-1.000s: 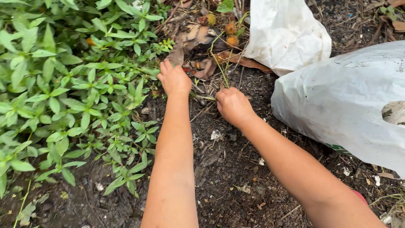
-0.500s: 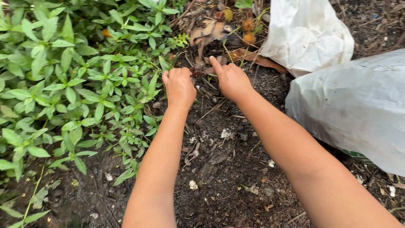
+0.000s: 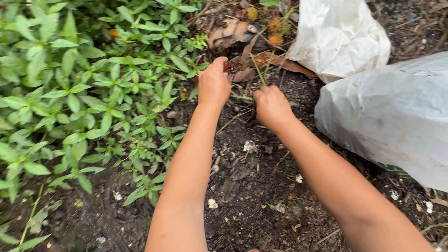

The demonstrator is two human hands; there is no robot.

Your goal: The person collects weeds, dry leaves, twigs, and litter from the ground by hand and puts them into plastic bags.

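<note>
Left hand (image 3: 213, 86) grip pinched shut on small red bit (image 3: 231, 66). Right hand (image 3: 270, 106) grip curled on thin green stem (image 3: 256, 70), just beside. Pull low, near dirt (image 3: 252, 186), slow. White bags (image 3: 387, 112) to right.

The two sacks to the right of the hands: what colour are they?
Both sacks are white, shown in the head view; the nearer one looks slightly soiled along its lower edge.

No gloves, no sleeves here, just a bare left hand (image 3: 213, 86) and bare right hand (image 3: 271, 106) on bare forearms, no rings or watch showing.
</note>
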